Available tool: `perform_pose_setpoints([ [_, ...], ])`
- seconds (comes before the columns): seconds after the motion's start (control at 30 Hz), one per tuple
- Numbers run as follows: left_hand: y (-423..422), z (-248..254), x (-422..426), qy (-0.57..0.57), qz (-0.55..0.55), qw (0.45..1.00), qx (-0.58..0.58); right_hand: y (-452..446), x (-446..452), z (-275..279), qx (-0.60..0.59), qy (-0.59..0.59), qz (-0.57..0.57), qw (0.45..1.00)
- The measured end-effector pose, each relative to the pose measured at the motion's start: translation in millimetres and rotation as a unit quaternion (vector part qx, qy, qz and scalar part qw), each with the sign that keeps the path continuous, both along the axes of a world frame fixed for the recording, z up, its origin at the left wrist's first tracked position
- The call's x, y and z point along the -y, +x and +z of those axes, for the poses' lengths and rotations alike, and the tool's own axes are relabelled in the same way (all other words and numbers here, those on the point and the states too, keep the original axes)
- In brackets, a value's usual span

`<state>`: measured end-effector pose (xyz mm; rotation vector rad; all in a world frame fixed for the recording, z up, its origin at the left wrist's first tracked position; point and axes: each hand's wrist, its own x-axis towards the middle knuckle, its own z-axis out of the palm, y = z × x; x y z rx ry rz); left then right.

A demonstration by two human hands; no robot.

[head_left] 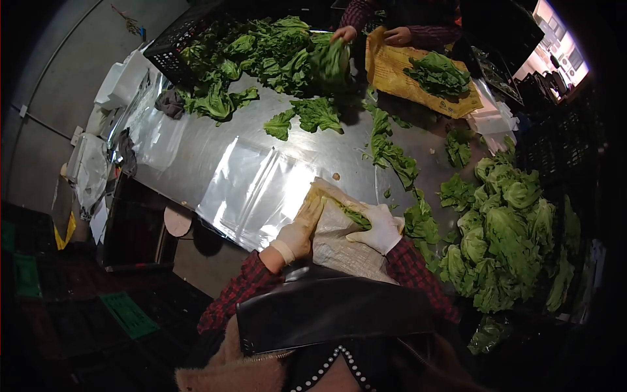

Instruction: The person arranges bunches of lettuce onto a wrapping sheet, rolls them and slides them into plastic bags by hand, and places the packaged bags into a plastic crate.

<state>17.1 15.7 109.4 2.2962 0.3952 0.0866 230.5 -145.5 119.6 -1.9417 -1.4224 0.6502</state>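
Note:
Both my hands wear pale gloves and are on a whitish wrapping bag [349, 256] at the near edge of the metal table. A yellowish side of the bag shows near its top. My left hand [297, 236] grips the bag's left side, its fingers pointing away from me. At the right side, my right hand [380, 228] closes over the bag beside its opening. Green leaves [354, 217] show in that opening; the rest of the contents is hidden. Flat clear plastic bags [245, 186] lie left of my left hand.
Heaped lettuce [506, 242] stands at right, loose leaves [392, 153] nearby. Across the metal table [219, 134], another person's hand [344, 34] holds greens beside a yellow wrapper [392, 68] bearing leaves. A black crate [171, 59] with greens stands at far left.

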Motion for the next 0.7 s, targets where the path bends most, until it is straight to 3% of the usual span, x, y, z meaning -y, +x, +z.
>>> perform_pose_setpoints([
  [0.07,2,7,3,0.015,-0.009,0.999,-0.036,2,2,-1,-0.004,0.016,-0.001,1.0],
  [0.17,-10,3,16,0.159,-0.068,0.985,-0.014,-6,19,-21,-0.032,-0.026,-0.083,0.996],
  [0.3,20,21,12,0.132,-0.048,0.99,0.01,-14,15,-1,0.088,-0.013,-0.063,0.994],
  [0.47,44,23,7,0.173,-0.11,0.978,-0.02,-3,14,8,0.116,0.006,-0.05,0.992],
  [0.57,40,12,4,0.08,-0.049,0.993,0.069,-4,20,-8,0.132,-0.011,-0.042,0.99],
  [0.7,46,5,-12,0.043,-0.062,0.996,0.054,-4,15,1,0.101,0.002,-0.028,0.994],
])
